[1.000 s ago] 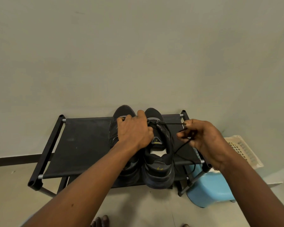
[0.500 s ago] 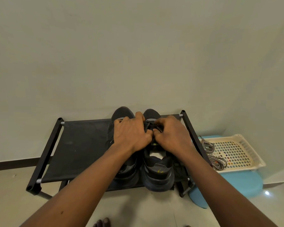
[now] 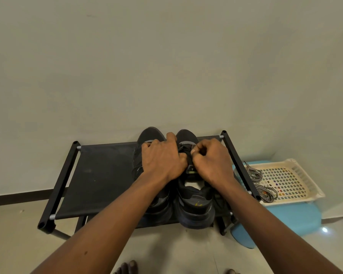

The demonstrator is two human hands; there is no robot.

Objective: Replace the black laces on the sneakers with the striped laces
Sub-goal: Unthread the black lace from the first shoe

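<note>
Head view, only cam. Black shoe rack (image 3: 103, 175) sits around 6 o'clock of frame centre, back edge against the wall (image 3: 166, 66). On the right half of its fabric shelf the left sneaker (image 3: 151, 133) and right sneaker (image 3: 194, 204), both black, stand side by side and touching, toes to 12, heels to 6. The left one is mostly covered by the left hand (image 3: 162, 161). The right one shows its heel, collar and white insole. Left hand's fingers are bent and draped over the left sneaker's upper, index tip reaching toward 12 between the two toe caps, thumb pushed against the right sneaker's lacing at 3. Can't tell if it's pinching anything under there. The right hand (image 3: 212, 163) comes in from 5, fingers curled tight, tips bunched with the thumb on the black lace (image 3: 183, 148) at the toe-end eyelets of the right sneaker. The hands are nearly knuckle to knuckle over the tongue. Lace is threaded at the toe end; nearer the tongue the hands hide it. Off the rack, at 3–4 o'clock of the sneakers, the striped laces (image 3: 265, 191) lie as two black-and-white bundles at the 9 o'clock end of a cream plastic basket (image 3: 269, 162), the nearer bundle overlapping the rim. Basket sits on a blue stool (image 3: 297, 218) just beside the rack's right end rail. Bare toes (image 3: 127, 267) at 6 on the pale floor (image 3: 166, 246).
</note>
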